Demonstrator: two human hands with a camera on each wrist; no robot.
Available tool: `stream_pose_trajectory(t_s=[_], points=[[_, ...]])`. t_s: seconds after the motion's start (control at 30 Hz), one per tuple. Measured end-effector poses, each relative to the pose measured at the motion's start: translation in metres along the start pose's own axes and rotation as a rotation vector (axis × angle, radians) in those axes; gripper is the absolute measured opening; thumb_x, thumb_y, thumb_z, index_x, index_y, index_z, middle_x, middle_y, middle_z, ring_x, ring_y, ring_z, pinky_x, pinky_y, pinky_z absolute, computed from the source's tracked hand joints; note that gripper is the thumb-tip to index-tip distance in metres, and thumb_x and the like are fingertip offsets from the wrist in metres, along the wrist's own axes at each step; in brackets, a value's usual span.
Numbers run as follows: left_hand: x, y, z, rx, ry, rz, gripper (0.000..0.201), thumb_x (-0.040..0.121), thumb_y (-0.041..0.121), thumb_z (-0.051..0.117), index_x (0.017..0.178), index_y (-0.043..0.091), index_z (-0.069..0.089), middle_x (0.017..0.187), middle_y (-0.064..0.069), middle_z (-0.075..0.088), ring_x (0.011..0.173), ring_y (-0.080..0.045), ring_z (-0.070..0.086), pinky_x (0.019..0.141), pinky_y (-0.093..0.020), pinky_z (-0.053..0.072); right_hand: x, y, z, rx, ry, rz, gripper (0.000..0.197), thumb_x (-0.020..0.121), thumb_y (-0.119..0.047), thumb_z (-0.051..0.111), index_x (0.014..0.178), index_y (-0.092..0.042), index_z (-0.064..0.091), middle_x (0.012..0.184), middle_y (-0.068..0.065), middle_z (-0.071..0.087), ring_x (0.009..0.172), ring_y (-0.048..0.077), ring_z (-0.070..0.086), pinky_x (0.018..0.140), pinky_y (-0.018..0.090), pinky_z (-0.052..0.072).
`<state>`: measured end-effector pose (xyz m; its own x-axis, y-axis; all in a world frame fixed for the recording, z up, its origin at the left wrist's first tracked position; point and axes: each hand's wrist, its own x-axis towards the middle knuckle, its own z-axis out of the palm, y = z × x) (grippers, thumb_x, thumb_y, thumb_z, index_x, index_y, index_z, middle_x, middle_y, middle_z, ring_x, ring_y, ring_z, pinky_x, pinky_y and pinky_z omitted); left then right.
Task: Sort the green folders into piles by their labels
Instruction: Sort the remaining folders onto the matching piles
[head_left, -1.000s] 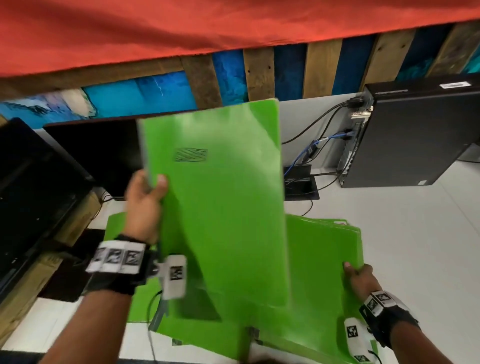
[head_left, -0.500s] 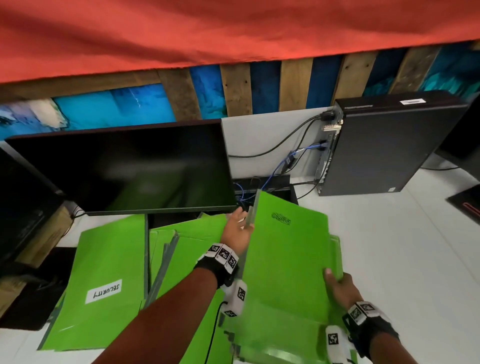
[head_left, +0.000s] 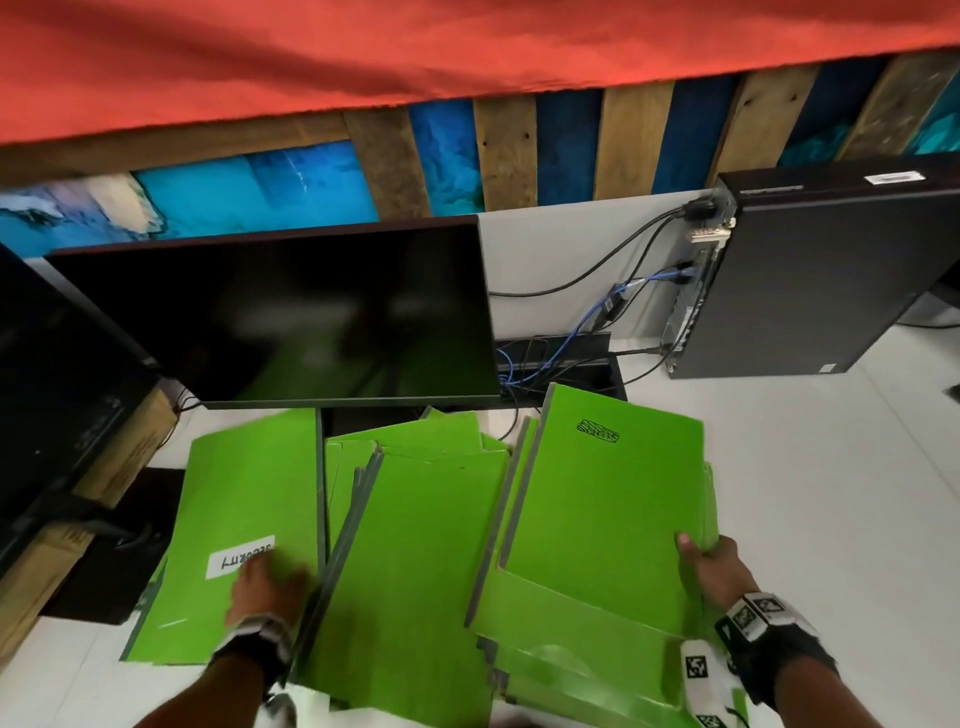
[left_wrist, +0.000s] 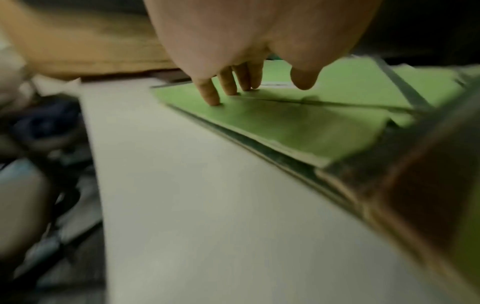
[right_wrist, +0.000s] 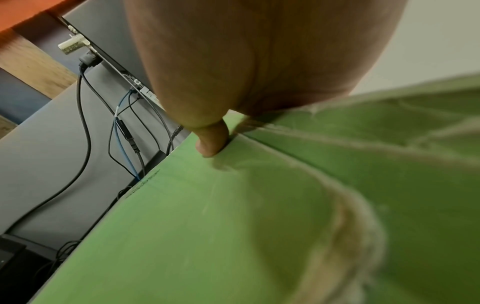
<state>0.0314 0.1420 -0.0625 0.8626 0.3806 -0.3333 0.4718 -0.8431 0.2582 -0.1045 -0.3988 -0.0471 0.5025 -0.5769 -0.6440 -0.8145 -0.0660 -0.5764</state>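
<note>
Green folders lie in three piles on the white desk (head_left: 841, 499). The left pile's top folder (head_left: 249, 499) carries a white label (head_left: 240, 562) whose print I cannot read for sure. My left hand (head_left: 266, 578) rests on that folder beside the label, and the left wrist view shows its straight fingers (left_wrist: 214, 98) touching the green cover (left_wrist: 298, 123). The middle pile (head_left: 415, 551) is fanned and untidy. On the right pile, the top folder (head_left: 602, 509) bears a black scribbled mark (head_left: 598, 431). My right hand (head_left: 704, 564) grips its right edge, thumb (right_wrist: 210, 145) pressed on top (right_wrist: 207, 226), other fingers hidden beneath.
A dark monitor (head_left: 291, 317) stands right behind the piles, and another black screen (head_left: 52, 395) sits on wooden blocks at the left. A black computer tower (head_left: 821, 280) with cables (head_left: 597, 312) stands at the back right. Bare desk lies to the right of the folders.
The scribble-marked folder came down from the air onto the right pile. My left hand let go of it and moved left onto the labelled folder. My right hand stayed at the right edge.
</note>
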Motion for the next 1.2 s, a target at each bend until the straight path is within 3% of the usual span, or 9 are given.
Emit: stream_pose_trajectory(t_s=[0.17, 0.33, 0.4, 0.57, 0.67, 0.77, 0.87, 1.03, 1.2], points=[[0.002, -0.062, -0.014, -0.056, -0.002, -0.296, 0.086, 0.075, 0.054, 0.067, 0.143, 0.016, 0.032, 0.15, -0.016, 0.027, 0.135, -0.04, 0.031, 0.108, -0.06, 0.029, 0.002, -0.002, 0.0, -0.02, -0.004, 0.004, 0.058, 0.092, -0.037, 0.054, 0.127, 0.005, 0.037, 0.126, 0.031, 0.052, 0.103, 0.038, 0.056, 0.09, 0.038, 0.042], [0.001, -0.057, -0.023, -0.006, -0.083, -0.415, 0.078, 0.067, 0.062, 0.07, 0.129, 0.019, 0.049, 0.149, -0.012, 0.027, 0.136, -0.039, 0.029, 0.109, -0.06, 0.025, 0.004, 0.0, 0.001, -0.034, 0.003, 0.025, 0.06, 0.091, -0.04, 0.053, 0.129, 0.004, 0.036, 0.128, 0.031, 0.051, 0.114, 0.043, 0.053, 0.093, 0.041, 0.042], [0.003, -0.045, -0.03, 0.119, -0.107, -0.381, 0.066, 0.069, 0.07, 0.061, 0.112, 0.02, 0.058, 0.148, -0.01, 0.034, 0.14, -0.032, 0.027, 0.116, -0.052, 0.016, 0.005, 0.0, 0.002, -0.034, 0.009, 0.03, 0.06, 0.091, -0.04, 0.054, 0.128, 0.004, 0.036, 0.128, 0.031, 0.051, 0.114, 0.043, 0.053, 0.094, 0.041, 0.042], [0.036, -0.055, -0.028, 0.163, -0.186, -0.129, 0.108, 0.057, 0.042, 0.085, 0.145, 0.012, 0.029, 0.147, -0.023, 0.033, 0.136, -0.039, 0.033, 0.11, -0.046, 0.034, 0.011, 0.004, 0.002, -0.044, 0.027, 0.036, 0.062, 0.089, -0.042, 0.055, 0.129, 0.002, 0.038, 0.129, 0.029, 0.052, 0.114, 0.042, 0.054, 0.097, 0.043, 0.042], [0.013, -0.051, -0.031, 0.204, -0.211, -0.059, 0.1, 0.071, 0.063, 0.065, 0.15, 0.025, 0.015, 0.154, -0.014, 0.02, 0.138, -0.038, 0.03, 0.111, -0.049, 0.033, 0.011, 0.004, 0.004, -0.045, 0.034, 0.033, 0.061, 0.09, -0.041, 0.055, 0.129, 0.003, 0.038, 0.127, 0.03, 0.052, 0.113, 0.043, 0.054, 0.094, 0.043, 0.042], [-0.005, -0.054, -0.032, 0.253, -0.164, -0.071, 0.082, 0.075, 0.075, 0.042, 0.144, 0.034, 0.026, 0.144, -0.011, 0.033, 0.128, -0.036, 0.037, 0.105, -0.051, 0.037, 0.014, 0.008, 0.007, -0.058, 0.04, 0.041, 0.061, 0.089, -0.041, 0.056, 0.128, 0.003, 0.039, 0.125, 0.031, 0.053, 0.111, 0.044, 0.055, 0.094, 0.045, 0.044], [-0.007, -0.056, -0.037, 0.212, -0.127, -0.122, 0.061, 0.083, 0.063, 0.046, 0.127, 0.02, 0.05, 0.119, -0.014, 0.049, 0.112, -0.035, 0.046, 0.098, -0.046, 0.04, 0.019, 0.008, 0.009, -0.081, 0.054, 0.037, 0.06, 0.089, -0.041, 0.056, 0.126, 0.004, 0.043, 0.12, 0.031, 0.056, 0.099, 0.04, 0.058, 0.089, 0.043, 0.046], [0.016, -0.074, -0.047, 0.096, -0.122, -0.396, 0.093, 0.048, 0.058, 0.084, 0.12, 0.01, 0.05, 0.119, -0.021, 0.045, 0.111, -0.038, 0.047, 0.095, -0.044, 0.042, 0.034, 0.001, 0.014, -0.163, 0.051, 0.065, 0.065, 0.087, -0.045, 0.057, 0.126, 0.006, 0.045, 0.123, 0.031, 0.056, 0.108, 0.042, 0.057, 0.094, 0.044, 0.046], [0.065, -0.099, -0.036, 0.211, -0.25, -0.483, 0.13, 0.027, 0.085, 0.068, 0.133, 0.014, 0.042, 0.134, -0.015, 0.051, 0.122, -0.036, 0.047, 0.103, -0.043, 0.04, 0.041, -0.003, 0.018, -0.189, 0.08, 0.108, 0.066, 0.087, -0.042, 0.059, 0.125, 0.01, 0.045, 0.125, 0.033, 0.054, 0.111, 0.044, 0.056, 0.095, 0.045, 0.044]])
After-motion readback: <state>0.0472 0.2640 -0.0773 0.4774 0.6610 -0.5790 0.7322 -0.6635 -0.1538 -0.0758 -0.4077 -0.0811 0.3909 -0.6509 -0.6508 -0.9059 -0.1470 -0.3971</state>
